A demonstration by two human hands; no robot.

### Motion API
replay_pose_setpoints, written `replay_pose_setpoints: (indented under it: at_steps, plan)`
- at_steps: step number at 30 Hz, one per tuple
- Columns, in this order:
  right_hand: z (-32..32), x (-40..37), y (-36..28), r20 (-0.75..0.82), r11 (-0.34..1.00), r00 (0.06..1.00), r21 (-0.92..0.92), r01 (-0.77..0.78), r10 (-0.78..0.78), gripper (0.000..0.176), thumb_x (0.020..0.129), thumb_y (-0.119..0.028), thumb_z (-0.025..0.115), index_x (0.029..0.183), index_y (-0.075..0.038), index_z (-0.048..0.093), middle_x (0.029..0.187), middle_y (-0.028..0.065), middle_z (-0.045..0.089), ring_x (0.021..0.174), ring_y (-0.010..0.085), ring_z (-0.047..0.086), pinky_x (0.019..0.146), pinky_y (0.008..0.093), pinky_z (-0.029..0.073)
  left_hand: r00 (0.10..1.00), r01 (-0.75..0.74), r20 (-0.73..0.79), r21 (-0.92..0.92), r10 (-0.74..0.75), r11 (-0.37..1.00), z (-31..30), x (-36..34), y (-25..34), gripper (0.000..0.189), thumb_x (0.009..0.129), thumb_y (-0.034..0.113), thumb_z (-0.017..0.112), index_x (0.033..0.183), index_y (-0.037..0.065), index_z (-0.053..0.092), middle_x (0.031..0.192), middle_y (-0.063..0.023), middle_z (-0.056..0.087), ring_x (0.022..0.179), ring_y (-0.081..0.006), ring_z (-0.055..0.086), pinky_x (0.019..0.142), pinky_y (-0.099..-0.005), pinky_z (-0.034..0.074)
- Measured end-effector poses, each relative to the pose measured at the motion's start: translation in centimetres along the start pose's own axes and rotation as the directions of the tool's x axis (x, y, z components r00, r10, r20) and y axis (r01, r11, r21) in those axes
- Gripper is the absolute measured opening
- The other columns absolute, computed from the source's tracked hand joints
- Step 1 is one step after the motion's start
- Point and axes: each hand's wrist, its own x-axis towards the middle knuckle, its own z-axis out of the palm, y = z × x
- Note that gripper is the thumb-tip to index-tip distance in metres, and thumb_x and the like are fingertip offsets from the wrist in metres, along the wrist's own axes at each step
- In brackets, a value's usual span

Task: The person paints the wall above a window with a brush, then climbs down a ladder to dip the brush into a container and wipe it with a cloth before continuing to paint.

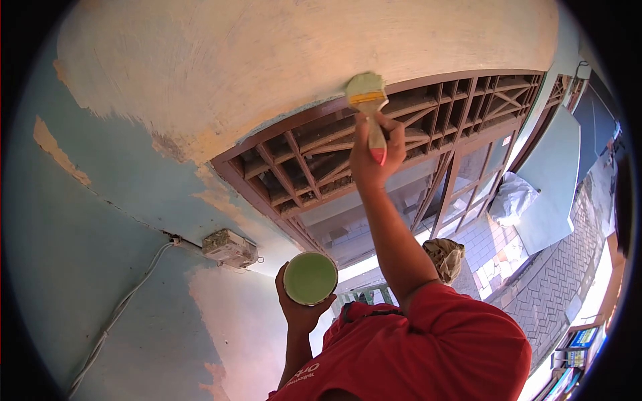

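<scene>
The paint (310,278) looks smooth, the lattice (280,175) wooden — the wall (167,87) rough (and peeling).

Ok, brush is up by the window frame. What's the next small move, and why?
Probably draw the brush lightly along the wall just above the brown window frame: its bristles look coated in green, the right hand has them at that edge, and the wall above is mostly peach.
</scene>
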Motion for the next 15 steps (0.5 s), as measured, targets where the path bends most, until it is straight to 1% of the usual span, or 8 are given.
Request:
replay_pose_setpoints:
  at_steps: [4,6,7,8,10,11,13,15]
  plan:
    - [0.6,-2.6,-1.1,0.087,0.995,0.995,0.088,-0.045,0.038,0.023,0.090,-0.010,0.083,0.100,0.001,0.066,0.085,0.0065,0.070,0.078,0.0069,0.063,0.069,0.0250,0.053,1.000,0.020,0.001,-0.031,-0.020,0.999,0.6,0.1,0.2,0.120,0.056,0.010,0.102,0.155,0.007,0.035,0.141,-0.0143,0.057,0.130,-0.0285,0.060,0.108,-0.0443,0.054]
    - [0.6,-3.2,-0.9,0.113,0.961,0.986,0.238,-0.143,0.119,0.023,0.090,-0.010,0.084,0.100,0.001,0.066,0.086,0.0081,0.071,0.078,0.0083,0.065,0.069,0.0258,0.054,0.999,0.040,0.003,-0.025,-0.040,0.999,0.4,0.1,0.5,0.120,0.054,0.009,0.101,0.154,0.006,0.034,0.142,-0.0137,0.057,0.131,-0.0282,0.059,0.109,-0.0448,0.054]
    - [0.2,-2.1,-0.6,0.019,0.984,0.998,0.171,0.050,-0.054,0.024,0.090,-0.011,0.084,0.100,0.001,0.065,0.087,0.0077,0.071,0.078,0.0090,0.065,0.069,0.0259,0.054,1.000,0.025,0.006,-0.045,-0.025,0.999,0.2,0.1,0.5,0.120,0.054,0.009,0.101,0.154,0.006,0.034,0.142,-0.0138,0.057,0.131,-0.0282,0.059,0.109,-0.0449,0.054]
    - [-0.4,-0.9,-0.4,0.021,0.983,0.998,0.175,0.049,-0.053,0.024,0.090,-0.011,0.084,0.100,0.001,0.065,0.087,0.0077,0.071,0.078,0.0090,0.065,0.069,0.0259,0.054,1.000,0.011,0.005,-0.067,-0.011,0.998,0.1,0.0,0.5,0.120,0.054,0.009,0.101,0.154,0.006,0.035,0.142,-0.0138,0.057,0.131,-0.0282,0.059,0.109,-0.0450,0.054]
    - [-1.2,1.5,-0.5,-0.119,0.996,0.993,0.087,0.037,-0.027,0.023,0.091,-0.011,0.083,0.101,0.001,0.066,0.086,0.0069,0.070,0.077,0.0094,0.065,0.069,0.0263,0.054,1.000,0.010,-0.010,-0.060,-0.010,0.998,-0.2,-0.1,0.7,0.120,0.055,0.008,0.100,0.154,0.006,0.035,0.142,-0.0139,0.057,0.131,-0.0283,0.060,0.109,-0.0451,0.054]
    - [-1.1,2.0,-0.2,-0.113,0.995,0.993,0.087,0.039,-0.029,0.023,0.091,-0.011,0.083,0.101,0.001,0.066,0.086,0.0069,0.070,0.077,0.0094,0.065,0.069,0.0263,0.054,1.000,0.014,-0.017,-0.052,-0.015,0.999,-0.2,-0.3,0.7,0.119,0.055,0.008,0.100,0.154,0.006,0.035,0.142,-0.0140,0.057,0.131,-0.0284,0.060,0.108,-0.0452,0.054]
    - [-1.1,2.6,0.1,-0.092,0.995,0.994,0.084,-0.048,0.055,0.022,0.092,-0.010,0.082,0.101,0.002,0.066,0.084,0.0058,0.069,0.075,0.0087,0.063,0.068,0.0252,0.053,1.000,0.010,-0.016,-0.045,-0.011,0.999,-0.2,-0.5,0.5,0.119,0.055,0.007,0.100,0.154,0.006,0.035,0.142,-0.0140,0.057,0.130,-0.0284,0.060,0.108,-0.0452,0.054]
    - [-0.7,1.4,0.9,-0.056,1.000,0.998,0.029,0.004,-0.002,0.022,0.092,-0.010,0.082,0.101,0.002,0.066,0.084,0.0057,0.069,0.075,0.0084,0.062,0.068,0.0248,0.052,1.000,-0.002,-0.009,-0.035,0.001,0.999,-0.2,-0.3,0.2,0.119,0.055,0.007,0.100,0.155,0.006,0.035,0.142,-0.0141,0.058,0.130,-0.0285,0.060,0.108,-0.0451,0.054]
